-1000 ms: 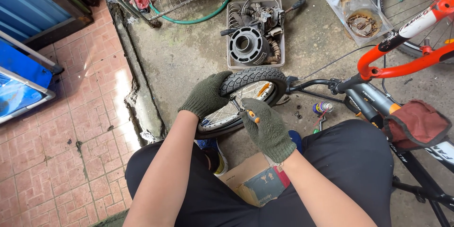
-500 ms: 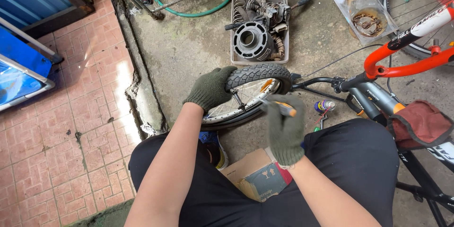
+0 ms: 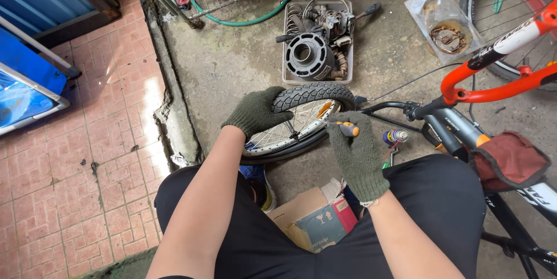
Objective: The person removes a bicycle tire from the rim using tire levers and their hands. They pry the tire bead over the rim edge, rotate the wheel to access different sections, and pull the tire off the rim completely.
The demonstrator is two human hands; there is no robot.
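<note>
- We look down at our own two hands in dark green knitted gloves, working over a small spoked wheel with a black knobbly rubber tyre (image 3: 301, 117) that stands on the grey concrete floor (image 3: 232, 64) just in front of our knees.
- Our left hand (image 3: 255, 113) is clamped over the tyre's upper left edge, fingers curled around the tread.
- Our right hand (image 3: 355, 154) is closed around a small tool with an orange and black handle (image 3: 348, 130), its tip pointing at the wheel's right side.
- Beyond the wheel sits a shallow grey tray of metal engine parts (image 3: 316, 47).
- To the right stands a bicycle with an orange-red frame (image 3: 493, 84), and a small spray can (image 3: 395, 136) lies near our right hand.
- A cardboard box (image 3: 316, 221) rests between our legs.
</note>
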